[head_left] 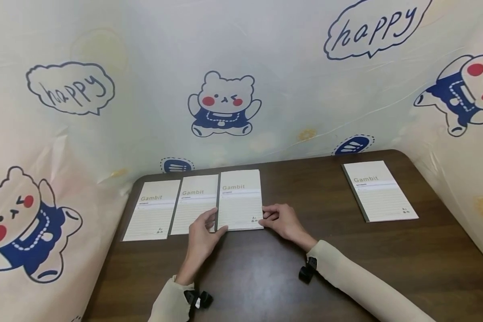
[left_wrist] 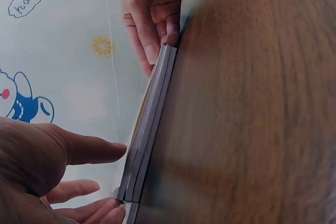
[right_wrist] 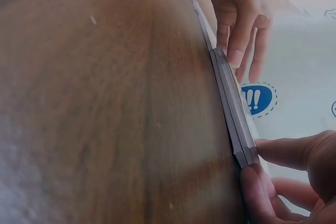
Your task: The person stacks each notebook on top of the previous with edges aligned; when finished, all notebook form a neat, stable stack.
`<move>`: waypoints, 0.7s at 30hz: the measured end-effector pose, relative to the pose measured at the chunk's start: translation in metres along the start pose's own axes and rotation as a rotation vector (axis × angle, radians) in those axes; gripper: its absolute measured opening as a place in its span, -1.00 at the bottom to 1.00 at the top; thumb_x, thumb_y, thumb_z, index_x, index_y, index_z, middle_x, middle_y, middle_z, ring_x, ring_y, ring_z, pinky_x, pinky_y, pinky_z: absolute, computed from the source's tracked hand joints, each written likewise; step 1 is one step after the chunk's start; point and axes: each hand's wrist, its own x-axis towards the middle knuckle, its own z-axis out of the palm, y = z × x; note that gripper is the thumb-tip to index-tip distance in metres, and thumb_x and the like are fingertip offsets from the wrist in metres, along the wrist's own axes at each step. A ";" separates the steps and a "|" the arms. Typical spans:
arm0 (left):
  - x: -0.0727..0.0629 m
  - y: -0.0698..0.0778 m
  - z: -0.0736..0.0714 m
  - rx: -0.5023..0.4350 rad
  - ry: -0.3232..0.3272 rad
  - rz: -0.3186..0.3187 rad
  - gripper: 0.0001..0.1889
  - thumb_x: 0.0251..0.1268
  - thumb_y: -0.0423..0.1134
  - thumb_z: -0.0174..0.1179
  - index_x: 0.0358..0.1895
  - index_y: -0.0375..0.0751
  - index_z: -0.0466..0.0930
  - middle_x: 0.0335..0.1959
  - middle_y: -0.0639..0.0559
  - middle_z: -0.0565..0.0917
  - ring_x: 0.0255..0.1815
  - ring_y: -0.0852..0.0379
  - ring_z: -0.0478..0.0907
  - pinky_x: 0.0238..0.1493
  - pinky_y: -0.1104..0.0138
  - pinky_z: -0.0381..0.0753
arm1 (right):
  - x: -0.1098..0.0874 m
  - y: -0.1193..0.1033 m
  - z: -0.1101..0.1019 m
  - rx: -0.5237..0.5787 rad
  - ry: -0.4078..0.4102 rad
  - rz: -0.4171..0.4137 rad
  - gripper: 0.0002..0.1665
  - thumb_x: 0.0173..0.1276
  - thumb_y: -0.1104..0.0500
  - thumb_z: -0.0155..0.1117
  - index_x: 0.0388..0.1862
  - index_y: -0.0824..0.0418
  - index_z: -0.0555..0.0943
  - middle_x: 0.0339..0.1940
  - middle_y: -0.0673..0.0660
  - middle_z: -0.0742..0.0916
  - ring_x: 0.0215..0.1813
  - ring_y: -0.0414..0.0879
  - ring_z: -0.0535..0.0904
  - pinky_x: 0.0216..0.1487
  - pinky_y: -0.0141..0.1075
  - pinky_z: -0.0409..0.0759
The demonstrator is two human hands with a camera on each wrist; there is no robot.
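A stack of white "Gambit" notebooks lies third from the left in a row on the brown table; the wrist views show its layered lower edge. My left hand holds the stack by its lower left corner, thumb against the cover and fingers along the side. Opposite it, my right hand pinches the lower right corner between thumb and fingers. Just left of the stack is a second notebook, partly hidden by my left hand. Farther left is another notebook.
Another "Gambit" notebook, with a dark spine, lies apart at the right of the table. A pale sheet printed with cartoon bears hangs behind and at both sides. Both sleeves carry small black wrist devices.
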 end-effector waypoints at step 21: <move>-0.005 -0.005 0.006 0.003 0.030 0.044 -0.37 0.08 -0.34 0.59 0.28 -0.33 0.62 0.07 -0.35 0.74 0.05 -0.24 0.75 0.08 0.06 0.78 | -0.004 0.003 0.002 0.025 0.020 -0.015 -0.54 0.21 0.24 0.61 0.12 0.25 0.78 -0.24 0.07 0.83 -0.23 -0.18 0.78 -0.19 -0.41 0.70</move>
